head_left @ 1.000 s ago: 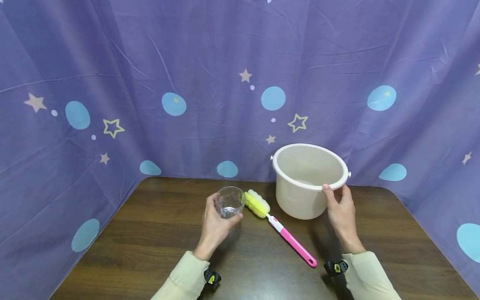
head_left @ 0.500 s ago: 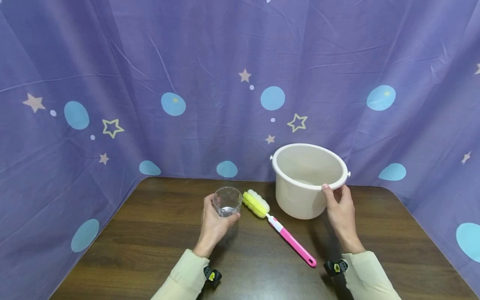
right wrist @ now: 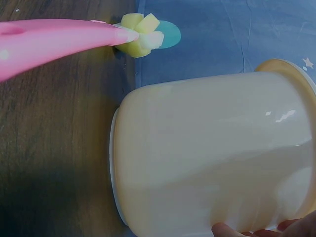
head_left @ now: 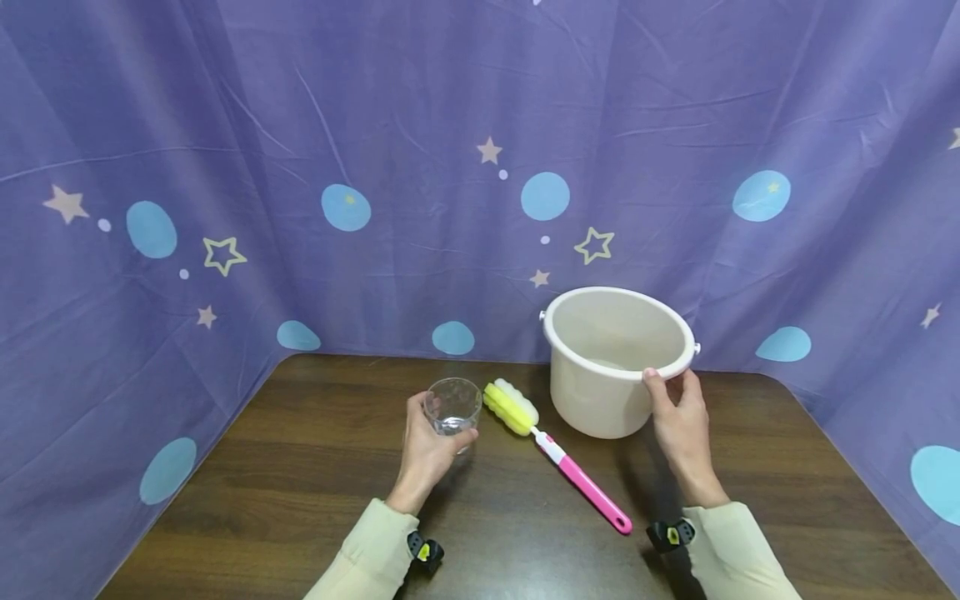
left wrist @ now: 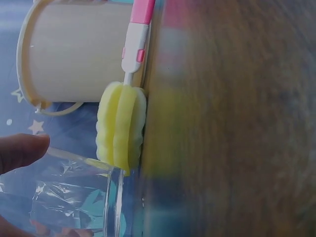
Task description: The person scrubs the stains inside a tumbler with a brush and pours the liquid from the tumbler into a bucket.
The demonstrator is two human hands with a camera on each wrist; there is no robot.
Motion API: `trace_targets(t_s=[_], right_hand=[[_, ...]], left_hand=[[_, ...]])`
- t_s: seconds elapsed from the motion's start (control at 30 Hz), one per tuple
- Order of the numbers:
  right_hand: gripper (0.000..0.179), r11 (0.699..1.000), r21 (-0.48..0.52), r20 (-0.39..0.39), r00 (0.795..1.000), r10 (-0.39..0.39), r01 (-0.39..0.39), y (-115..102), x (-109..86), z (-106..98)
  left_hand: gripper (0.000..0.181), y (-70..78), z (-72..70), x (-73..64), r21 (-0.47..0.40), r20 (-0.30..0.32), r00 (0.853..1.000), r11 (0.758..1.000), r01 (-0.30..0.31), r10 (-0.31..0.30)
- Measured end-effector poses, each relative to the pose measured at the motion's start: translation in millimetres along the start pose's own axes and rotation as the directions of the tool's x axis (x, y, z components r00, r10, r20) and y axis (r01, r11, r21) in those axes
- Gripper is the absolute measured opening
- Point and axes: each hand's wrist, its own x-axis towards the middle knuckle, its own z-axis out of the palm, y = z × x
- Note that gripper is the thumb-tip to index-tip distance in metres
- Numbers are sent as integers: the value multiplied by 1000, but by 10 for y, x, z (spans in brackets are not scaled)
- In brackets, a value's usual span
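My left hand (head_left: 426,457) holds a clear drinking glass (head_left: 453,400), thumb on one side and fingers on the other. In the left wrist view the glass (left wrist: 74,202) has its thick base near the tabletop; whether it touches, I cannot tell. My right hand (head_left: 681,429) grips the near right rim of a white bucket (head_left: 600,404), with the thumb over the edge. Fingers (right wrist: 227,230) show against the bucket wall in the right wrist view. Between the hands lies a bottle brush with a yellow-and-white sponge head (head_left: 513,408) and a pink handle (head_left: 596,495).
A brown wooden table (head_left: 300,467) carries everything. Behind it and along both sides hangs a purple curtain (head_left: 420,167) with stars and blue dots. The bucket stands upright near the back edge, close to the curtain.
My left hand has moved slightly left with the glass, away from the sponge head, and the glass sits a little lower in view. My right hand and the bucket stay in place.
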Motion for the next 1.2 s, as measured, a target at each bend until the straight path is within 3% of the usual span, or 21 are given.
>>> trace_targets(t_s=[0.43, 1.2], right_hand=[[64, 1000, 8, 6, 1000, 6, -6, -12, -11, -7], [64, 1000, 5, -1, 1000, -13, 13, 30, 7, 1]], left_hand=[[88, -56, 2, -13, 16, 5, 1000, 1000, 8, -8], [87, -130, 48, -4, -35, 10, 999, 998, 45, -45]])
